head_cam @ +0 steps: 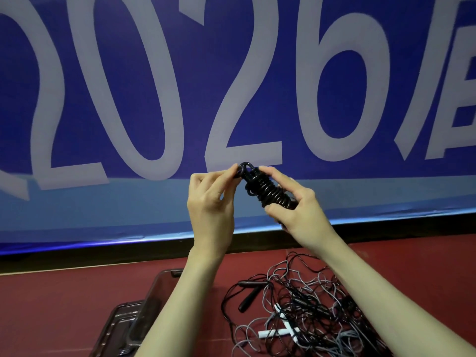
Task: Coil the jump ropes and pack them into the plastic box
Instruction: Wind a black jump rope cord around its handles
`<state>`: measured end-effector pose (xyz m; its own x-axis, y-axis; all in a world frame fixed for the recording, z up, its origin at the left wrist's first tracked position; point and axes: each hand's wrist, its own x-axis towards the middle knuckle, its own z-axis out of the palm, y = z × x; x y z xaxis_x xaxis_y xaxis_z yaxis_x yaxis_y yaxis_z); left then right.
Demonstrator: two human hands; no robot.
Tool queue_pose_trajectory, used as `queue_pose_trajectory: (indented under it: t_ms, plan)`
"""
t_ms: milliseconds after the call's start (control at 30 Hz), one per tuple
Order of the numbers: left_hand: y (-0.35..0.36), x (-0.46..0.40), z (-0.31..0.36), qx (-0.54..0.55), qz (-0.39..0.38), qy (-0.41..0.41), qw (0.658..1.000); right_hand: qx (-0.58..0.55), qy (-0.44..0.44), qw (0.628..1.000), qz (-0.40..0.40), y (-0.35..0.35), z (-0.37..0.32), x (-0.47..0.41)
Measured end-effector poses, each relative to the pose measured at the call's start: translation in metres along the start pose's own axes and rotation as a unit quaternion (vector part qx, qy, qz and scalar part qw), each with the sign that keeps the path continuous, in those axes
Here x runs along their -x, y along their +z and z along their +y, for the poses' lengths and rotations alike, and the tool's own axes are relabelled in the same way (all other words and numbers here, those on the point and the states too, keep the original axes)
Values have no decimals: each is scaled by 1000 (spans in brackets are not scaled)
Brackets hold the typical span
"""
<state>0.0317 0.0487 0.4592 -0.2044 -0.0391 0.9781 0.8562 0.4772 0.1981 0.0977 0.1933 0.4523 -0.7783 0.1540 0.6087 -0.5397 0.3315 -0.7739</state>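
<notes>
I hold a black jump rope (266, 188) up at chest height, its cord wound in tight turns around its handles. My right hand (296, 210) grips the lower part of this bundle. My left hand (211, 199) pinches the loose end loop of cord at the bundle's top. Below on the red floor lies a tangled pile of black and grey jump ropes (309, 305) with black handles (247, 298) and white handles (280, 328). The clear plastic box (154, 292) stands on the floor at lower left, partly hidden by my left forearm.
The box's lid (116, 328) lies flat beside the box on its left. A large blue banner (231, 99) with white numerals fills the wall ahead, down to a dark baseboard. Red floor extends to the left of the box.
</notes>
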Motion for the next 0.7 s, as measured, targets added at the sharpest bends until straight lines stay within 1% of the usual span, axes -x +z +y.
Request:
queue_pose_trajectory:
  t_ms: [100, 200, 367, 467, 600, 700]
  plan:
    - [-2, -3, -1, -61, -14, 36, 997, 79, -53, 995, 30, 2, 2, 1]
    - [-5, -6, -3, -113, -27, 62, 991, 148, -100, 983, 31, 3, 5, 2]
    - [-8, -8, -1, -140, -59, 86, 985, 261, -151, 953, 38, 0, 11, 2]
    - [-7, -8, -3, -147, -65, 88, 983, 268, -162, 949, 41, 1, 12, 3]
    - [-4, -4, -7, -172, -52, 107, 978, 232, -139, 962, 39, 3, 14, 4]
    - [-3, -2, -9, -208, -45, 131, 968, 249, -143, 958, 27, 3, 13, 4]
